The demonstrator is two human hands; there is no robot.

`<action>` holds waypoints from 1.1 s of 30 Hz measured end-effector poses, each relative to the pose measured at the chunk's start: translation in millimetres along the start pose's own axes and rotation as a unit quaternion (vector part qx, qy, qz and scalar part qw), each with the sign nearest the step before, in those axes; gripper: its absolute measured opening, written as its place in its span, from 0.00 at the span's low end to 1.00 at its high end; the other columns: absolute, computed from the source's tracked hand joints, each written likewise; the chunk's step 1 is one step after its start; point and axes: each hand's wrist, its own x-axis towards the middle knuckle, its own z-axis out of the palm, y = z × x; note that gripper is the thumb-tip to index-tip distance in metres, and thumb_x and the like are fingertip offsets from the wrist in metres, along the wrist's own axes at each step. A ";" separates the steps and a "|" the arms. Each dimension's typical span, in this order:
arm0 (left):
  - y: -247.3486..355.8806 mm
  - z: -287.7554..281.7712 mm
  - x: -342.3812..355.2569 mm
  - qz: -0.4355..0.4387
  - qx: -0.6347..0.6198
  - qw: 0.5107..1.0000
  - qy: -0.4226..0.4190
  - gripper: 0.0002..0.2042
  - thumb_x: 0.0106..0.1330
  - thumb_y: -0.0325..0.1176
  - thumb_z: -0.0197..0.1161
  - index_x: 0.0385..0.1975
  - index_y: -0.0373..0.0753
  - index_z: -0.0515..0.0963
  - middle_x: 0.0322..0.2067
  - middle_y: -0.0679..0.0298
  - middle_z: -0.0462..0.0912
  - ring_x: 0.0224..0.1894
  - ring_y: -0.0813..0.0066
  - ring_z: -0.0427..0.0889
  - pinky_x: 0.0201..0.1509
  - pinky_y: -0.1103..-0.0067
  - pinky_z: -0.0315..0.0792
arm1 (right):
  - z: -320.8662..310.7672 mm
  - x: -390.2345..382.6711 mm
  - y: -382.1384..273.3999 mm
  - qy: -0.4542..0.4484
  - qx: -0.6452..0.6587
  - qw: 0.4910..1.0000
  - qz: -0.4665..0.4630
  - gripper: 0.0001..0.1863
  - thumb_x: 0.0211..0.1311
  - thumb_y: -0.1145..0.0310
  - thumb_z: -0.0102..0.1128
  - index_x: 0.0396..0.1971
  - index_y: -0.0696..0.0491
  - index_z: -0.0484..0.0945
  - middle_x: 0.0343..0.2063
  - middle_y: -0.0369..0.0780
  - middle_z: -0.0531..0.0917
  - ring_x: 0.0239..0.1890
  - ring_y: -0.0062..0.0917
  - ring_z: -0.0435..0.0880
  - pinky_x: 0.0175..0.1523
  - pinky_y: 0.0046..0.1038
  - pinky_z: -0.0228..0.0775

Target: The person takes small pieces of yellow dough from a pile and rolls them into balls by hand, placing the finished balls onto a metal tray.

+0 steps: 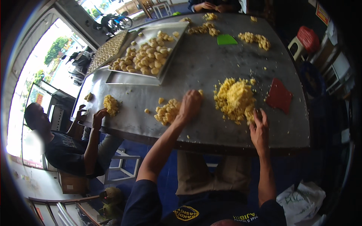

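A heap of crumbly yellow filling (238, 97) lies on the metal table in front of me. At its near right edge my right hand (260, 128) touches the crumbs, fingers a little apart and holding nothing visible. My left hand (190, 105) is over the table left of the heap, its fingers curled downward and partly hidden under the back of the hand. A small yellow piece (200, 92) shows beside those fingers. Next to the left wrist is a pile of small pale yellow balls (167, 112), with a few loose ones around it.
A red scraper (279, 95) lies right of the heap, a green one (227, 39) farther back. A tray (162, 77) of round dough pieces (145, 56) is at the back left. A co-worker (71, 147) handles yellow filling (111, 105) on the left; another person's hands (208, 6) are at the far edge.
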 end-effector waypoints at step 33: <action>9.9 28.7 -35.5 0.068 0.200 0.976 -0.047 0.26 0.66 0.45 0.59 0.55 0.29 0.70 0.66 0.45 0.56 0.72 0.47 0.52 0.71 0.44 0.45 | -17.4 12.2 9.9 -0.075 0.029 0.997 0.016 0.13 0.58 0.82 0.60 0.43 0.61 0.85 0.39 0.50 0.81 0.43 0.42 0.79 0.48 0.39 0.74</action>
